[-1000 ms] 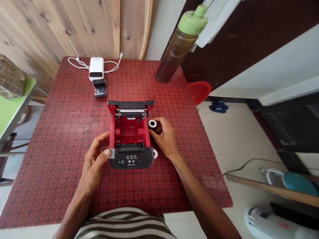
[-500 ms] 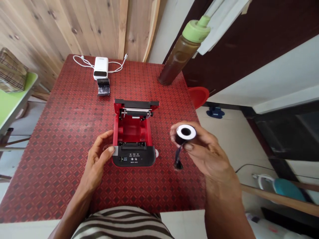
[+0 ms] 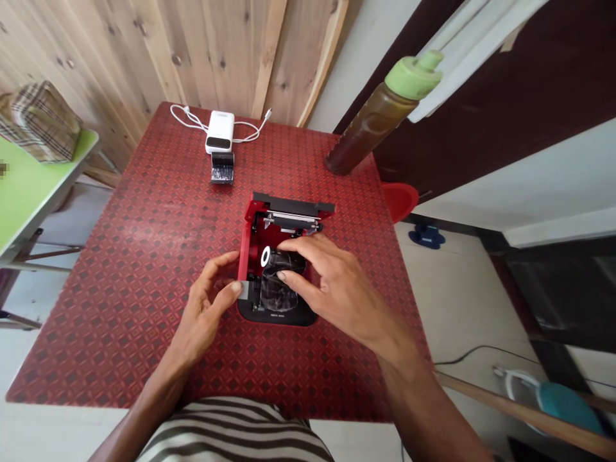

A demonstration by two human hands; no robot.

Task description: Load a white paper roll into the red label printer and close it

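A small red and black label printer [image 3: 293,204] stands on the table with its lid raised. My left hand [image 3: 208,307] grips its left side, thumb on the grey patch at the front corner and fingers along the red wall. Between the thumb and fingers of my right hand [image 3: 339,282] is a black roll [image 3: 287,259] with a white ring at its end. The roll lies sideways over the printer's red bay; whether it touches the bottom I cannot tell. Its loose black strip [image 3: 278,295] hangs forward, covering most of the front panel.
A white power bank [image 3: 221,128] with a white cable lies at the back of the patterned red table [image 3: 158,256], a curled black strip [image 3: 222,168] in front of it. A tall brown bottle [image 3: 370,122] with a green cap stands back right. A green table [image 3: 29,192] is at left.
My right hand has brought the roll left from beside the printer to over its open bay, turning it onto its side. My left hand stays on the printer. The view has shifted slightly.
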